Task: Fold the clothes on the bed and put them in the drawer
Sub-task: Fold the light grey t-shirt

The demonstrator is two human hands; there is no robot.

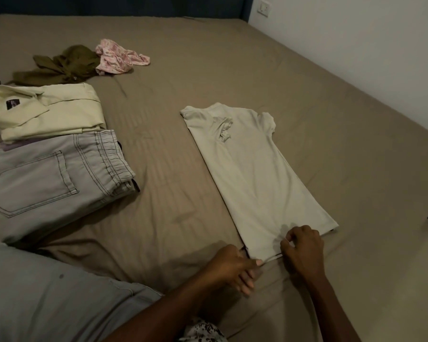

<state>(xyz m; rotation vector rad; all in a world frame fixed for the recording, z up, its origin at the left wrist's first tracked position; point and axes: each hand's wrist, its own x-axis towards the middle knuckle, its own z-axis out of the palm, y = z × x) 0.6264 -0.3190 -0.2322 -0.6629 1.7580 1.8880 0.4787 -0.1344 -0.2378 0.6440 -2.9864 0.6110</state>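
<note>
Cream cotton T-shirt (pixel 255 174): flat, sides folded in, hem nearest
Left hand (pixel 232 265): pinching hem corner for fold
Right hand (pixel 302 248): pinching hem likewise

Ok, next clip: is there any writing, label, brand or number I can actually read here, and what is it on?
Nothing readable.
Dark label at the collar of the folded cream shirt: small print, too blurred to read.
Folded grey jeans, white t-shirt, olive garment, pink floral garment: no text visible.
Wall socket: no markings legible.
</note>
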